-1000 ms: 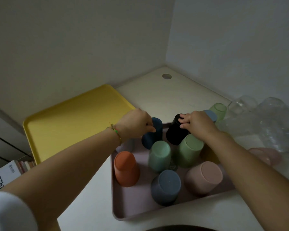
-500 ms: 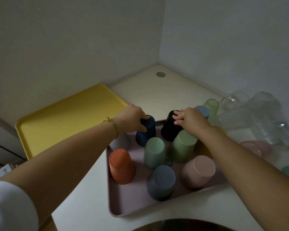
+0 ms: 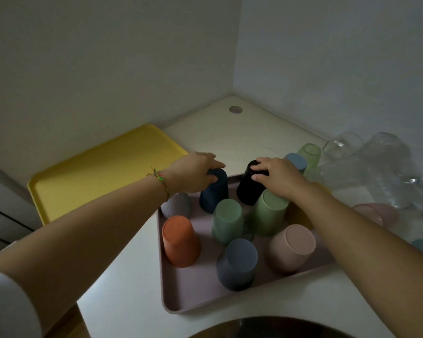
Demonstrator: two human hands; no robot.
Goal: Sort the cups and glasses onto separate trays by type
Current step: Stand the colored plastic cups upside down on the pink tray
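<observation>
Overhead, a person's left hand and right hand reach over a pink tray of upturned cups on a pale bench. The left fingers curl round the upturned base of a dark blue cup at the pink tray's far edge, holding it. The right fingers wrap over the top of a black cup just beside it, also at the far edge.

Toward the tray's middle stand a mint cup and a light green cup, the latter close in front of the black one. An orange cup sits along the tray's left side with a grey cup behind it. A slate cup and a pink cup fill the near half.

A yellow tray lies to the left of the pink tray. Off the pink tray's far right corner stand a light blue cup and a pale green cup, and clear glasses crowd the bench to its right. A thread bracelet circles the left wrist.
</observation>
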